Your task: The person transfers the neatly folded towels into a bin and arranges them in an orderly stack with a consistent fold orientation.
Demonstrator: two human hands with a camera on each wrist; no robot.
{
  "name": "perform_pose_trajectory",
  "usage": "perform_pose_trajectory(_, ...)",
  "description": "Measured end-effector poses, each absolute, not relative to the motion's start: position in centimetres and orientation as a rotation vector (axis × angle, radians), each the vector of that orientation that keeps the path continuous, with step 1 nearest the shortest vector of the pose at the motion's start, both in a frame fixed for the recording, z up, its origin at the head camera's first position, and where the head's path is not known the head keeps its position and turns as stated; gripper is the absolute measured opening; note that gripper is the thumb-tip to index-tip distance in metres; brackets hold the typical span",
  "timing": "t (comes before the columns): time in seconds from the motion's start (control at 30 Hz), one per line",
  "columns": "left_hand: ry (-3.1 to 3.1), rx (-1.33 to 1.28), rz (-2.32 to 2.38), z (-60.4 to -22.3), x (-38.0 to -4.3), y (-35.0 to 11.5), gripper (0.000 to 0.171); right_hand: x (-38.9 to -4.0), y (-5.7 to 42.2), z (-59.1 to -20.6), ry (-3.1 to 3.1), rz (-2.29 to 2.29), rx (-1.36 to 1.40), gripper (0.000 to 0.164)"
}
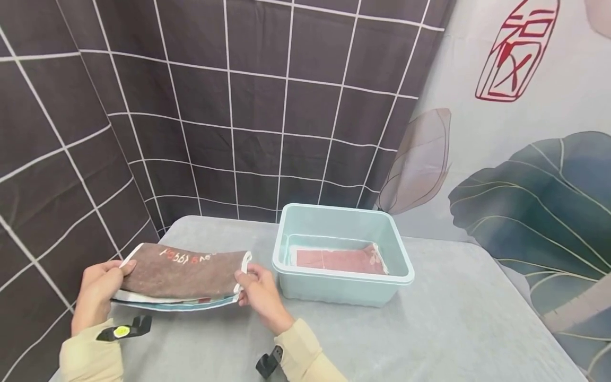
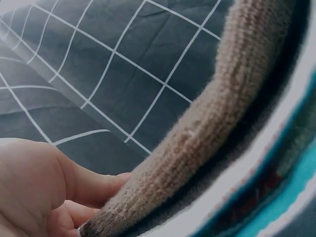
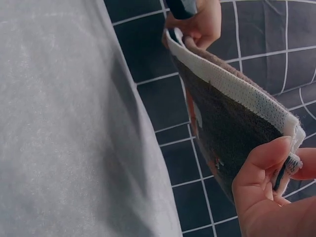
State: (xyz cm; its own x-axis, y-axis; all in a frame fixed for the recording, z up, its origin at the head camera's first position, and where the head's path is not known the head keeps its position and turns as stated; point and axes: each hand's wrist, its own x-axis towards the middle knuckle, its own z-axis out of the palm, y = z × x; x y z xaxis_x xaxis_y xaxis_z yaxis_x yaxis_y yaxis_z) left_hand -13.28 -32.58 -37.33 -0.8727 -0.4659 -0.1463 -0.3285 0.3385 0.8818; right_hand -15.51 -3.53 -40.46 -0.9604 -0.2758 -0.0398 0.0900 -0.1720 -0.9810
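Note:
A folded brown towel (image 1: 183, 276) with small lettering near its top edge hangs between my two hands, seemingly lifted off the table. Under its brown layer, white and teal edges show. My left hand (image 1: 97, 289) pinches the left end, thumb on top; in the left wrist view the towel's thick brown fold (image 2: 197, 123) curves up from that hand. At the other end, my right hand (image 1: 262, 297) pinches the white-hemmed corner. The right wrist view shows the towel's dark underside (image 3: 222, 118) stretched between both hands.
To the right of the towel stands a light blue plastic bin (image 1: 334, 291) with a pink folded cloth (image 1: 334, 260) on its bottom. A pale grey cover lies over the table (image 1: 453, 318). Dark gridded curtains (image 1: 258, 101) and a printed white curtain (image 1: 468, 122) hang behind.

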Motion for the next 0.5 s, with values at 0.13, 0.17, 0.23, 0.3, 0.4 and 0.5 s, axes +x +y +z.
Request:
perform_pose_trajectory(0.13,-2.433,0.757,-1.619,-36.9,-13.1,-32.4,0.026,-15.4,-3.4,-40.2,1.848,-2.238,-0.221,0.021)
perform_pose_trajectory(0.17,-2.432,0.756,-1.622,-36.8,-13.1,-32.4,0.026,-15.4,-3.4,-40.1,1.845,-2.243,-0.223,0.021)
perform_pose_trajectory(0.23,-2.419,0.746,-1.637,-36.6,-13.0,-32.5,0.025,-15.3,-3.3,-39.9,1.843,-2.262,-0.235,0.021)
perform_pose_trajectory(0.3,-2.409,0.728,-1.655,-36.7,-13.0,-32.7,0.024,-15.2,-3.3,-39.6,1.838,-2.274,-0.247,0.021)
perform_pose_trajectory(0.4,-2.382,0.727,-1.677,-37.2,-13.0,-33.1,0.024,-14.9,-3.1,-39.3,1.830,-2.286,-0.259,0.019)
perform_pose_trajectory(0.5,-2.287,0.757,-1.719,-37.7,-13.1,-33.4,0.022,-14.6,-3.0,-38.9,1.821,-2.294,-0.261,0.017)
